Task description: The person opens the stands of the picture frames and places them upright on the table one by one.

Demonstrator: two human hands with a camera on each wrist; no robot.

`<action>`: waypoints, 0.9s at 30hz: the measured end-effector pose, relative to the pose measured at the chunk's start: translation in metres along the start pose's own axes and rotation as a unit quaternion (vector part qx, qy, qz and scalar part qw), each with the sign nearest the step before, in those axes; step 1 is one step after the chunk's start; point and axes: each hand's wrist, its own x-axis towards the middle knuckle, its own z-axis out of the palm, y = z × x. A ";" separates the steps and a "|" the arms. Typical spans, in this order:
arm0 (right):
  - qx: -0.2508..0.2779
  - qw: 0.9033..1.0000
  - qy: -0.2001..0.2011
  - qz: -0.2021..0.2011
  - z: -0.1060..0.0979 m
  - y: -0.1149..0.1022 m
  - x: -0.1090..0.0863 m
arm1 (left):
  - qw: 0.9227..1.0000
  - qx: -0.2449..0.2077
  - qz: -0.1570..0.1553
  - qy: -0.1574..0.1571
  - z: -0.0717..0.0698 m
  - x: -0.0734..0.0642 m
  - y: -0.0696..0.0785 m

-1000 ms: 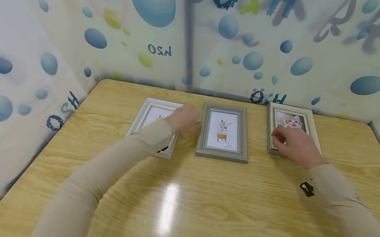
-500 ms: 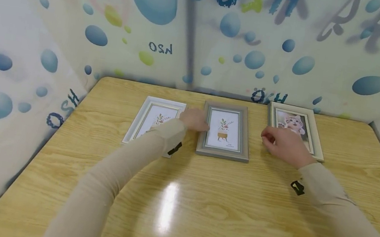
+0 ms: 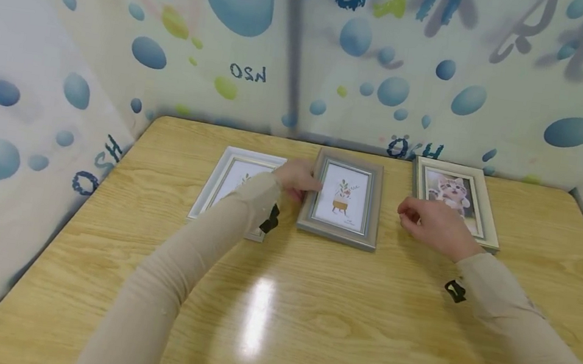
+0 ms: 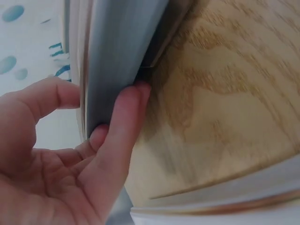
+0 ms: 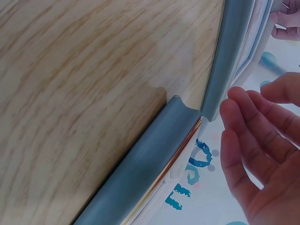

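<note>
My left hand (image 3: 294, 177) grips the left edge of the middle picture frame (image 3: 343, 198), a grey one with a potted-plant print. In the left wrist view, the thumb is at one face of this frame (image 4: 115, 56) and the fingers (image 4: 124, 112) curl around its edge. The frame sits slightly askew, its left side raised. On the right, a cream frame (image 3: 453, 194) with a kitten photo lies flat. My right hand (image 3: 440, 226) hovers at its lower left corner, fingers loosely bent and holding nothing; the right wrist view shows the bare fingers (image 5: 253, 126) beside the frame edges.
A white frame (image 3: 217, 175) with another plant print lies at the left, partly covered by my left sleeve (image 3: 194, 249). All three frames lie along the back of the wooden table (image 3: 328, 322). A patterned wall (image 3: 308, 55) rises behind it.
My left hand has moved right from over the white frame and taken hold of the grey frame, which has turned and tipped slightly. The right hand has shifted a little left, uncovering the kitten photo.
</note>
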 end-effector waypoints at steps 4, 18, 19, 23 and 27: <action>0.001 1.000 0.001 -0.006 0.002 0.001 -0.002 | 0.997 -0.081 -0.004 -0.021 -0.002 0.000 -0.007; 0.007 1.000 -0.005 -0.013 0.003 0.003 -0.005 | 0.977 -0.190 -0.021 -0.099 -0.011 -0.004 -0.012; 0.008 1.000 -0.006 -0.014 0.003 0.004 -0.005 | 0.975 -0.196 -0.021 -0.102 -0.011 -0.004 -0.012; 0.015 1.000 -0.008 -0.012 0.002 0.005 -0.006 | 0.973 -0.208 -0.019 -0.100 -0.014 -0.007 -0.011; 0.022 1.000 -0.010 -0.007 0.002 0.007 -0.006 | 0.974 -0.201 -0.007 -0.101 -0.016 -0.009 -0.007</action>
